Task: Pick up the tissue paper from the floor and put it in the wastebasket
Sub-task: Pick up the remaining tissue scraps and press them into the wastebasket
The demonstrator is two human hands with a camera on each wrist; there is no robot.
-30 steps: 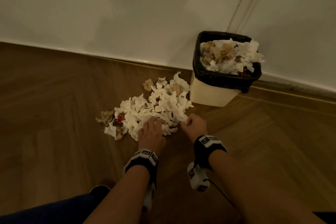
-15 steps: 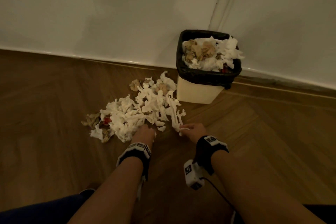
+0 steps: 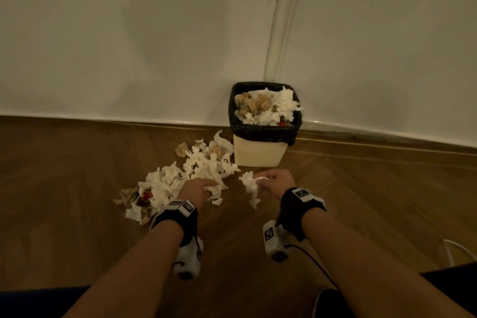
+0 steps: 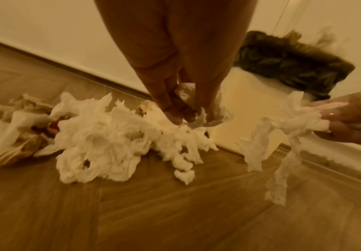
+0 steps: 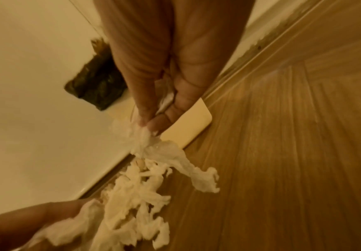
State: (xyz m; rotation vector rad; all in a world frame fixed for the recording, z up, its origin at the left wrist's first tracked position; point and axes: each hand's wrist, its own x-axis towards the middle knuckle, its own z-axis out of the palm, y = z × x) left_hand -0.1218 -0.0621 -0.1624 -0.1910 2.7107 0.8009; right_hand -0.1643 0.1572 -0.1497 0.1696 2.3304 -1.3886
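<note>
Kneeling over a brown wooden herringbone floor (image 3: 77, 214), facing a white wall (image 3: 129, 33). Standing against that wall: a small cream square wastebasket with a black plastic liner (image 3: 260, 152), already heaped to the rim with crumpled white and brown tissue. Lying just left of and in front of the basket: a loose pile of crumpled white tissue paper (image 3: 201, 165), mixed with a few brown scraps and a small red bit at its left end, spreading across the floor toward the camera.

Pinching a long, ragged white tissue strip (image 3: 250, 186) in the right hand (image 3: 277, 181), fingers curled round it, the strip dangling clear of the floor, near the basket's front but not yet over it. Reaching down into the near edge of the pile with the left hand (image 3: 197, 188), fingertips (image 4: 175, 117) closing on a wad of tissue there, wad apparently not yet lifted free.

Judging progress: partly done, with much tissue already binned, one strip in transit, and most of the floor pile waiting. Basket looking nearly full, so risking overflow.
</note>
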